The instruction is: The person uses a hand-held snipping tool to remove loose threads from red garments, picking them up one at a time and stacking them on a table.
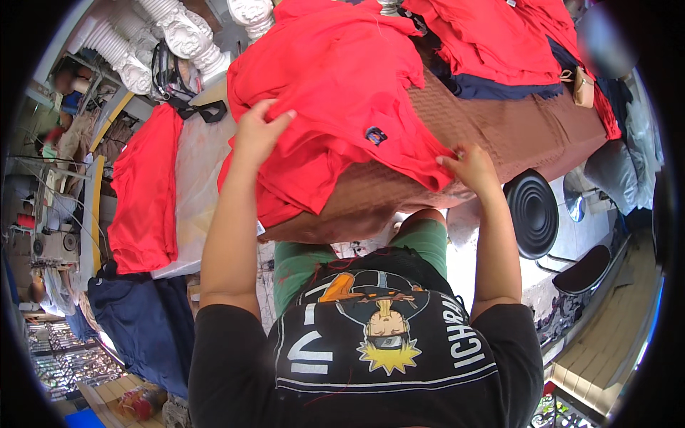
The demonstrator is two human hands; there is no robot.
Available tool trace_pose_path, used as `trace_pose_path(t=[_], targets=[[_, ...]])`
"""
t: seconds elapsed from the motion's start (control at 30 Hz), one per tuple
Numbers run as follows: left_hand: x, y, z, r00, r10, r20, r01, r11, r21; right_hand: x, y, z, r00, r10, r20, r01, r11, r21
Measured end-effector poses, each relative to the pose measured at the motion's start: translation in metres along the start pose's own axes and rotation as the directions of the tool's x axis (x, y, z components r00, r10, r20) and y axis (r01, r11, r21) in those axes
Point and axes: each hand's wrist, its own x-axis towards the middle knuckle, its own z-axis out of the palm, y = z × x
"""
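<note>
the right hand (471, 167) pinches an edge of the red soft-fabric garment (335, 85) lying between and beyond both hands, seemingly keeping it stretched; the left hand (258, 135), thumb and fingers apart, probably steadies it on the brown cloth-covered table (492, 132).

The brown surface (460, 139) carries a red garment (325, 71) across its left part, reaching the near edge. Toward the far right corner, red clothes (492, 43) lie over navy cloth (492, 88). Red fabric (146, 192) covers the adjoining pale surface's (202, 160) left edge.
</note>
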Motion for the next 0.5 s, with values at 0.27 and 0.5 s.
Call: trace_pose_path(t=[0.27,0.5], targets=[[-0.006,0.01,-0.013,0.997,0.009,-0.08,-0.014,0.998,-0.059,0.069,-0.034,0.067,0.872,-0.45,-0.192,0.408,0.886,-0.221],[-0.03,0.014,-0.047,0.977,-0.006,-0.212,-0.054,0.96,-0.276,-0.001,0.026,-0.058,0.95,-0.029,-0.312,0.121,0.953,0.279]])
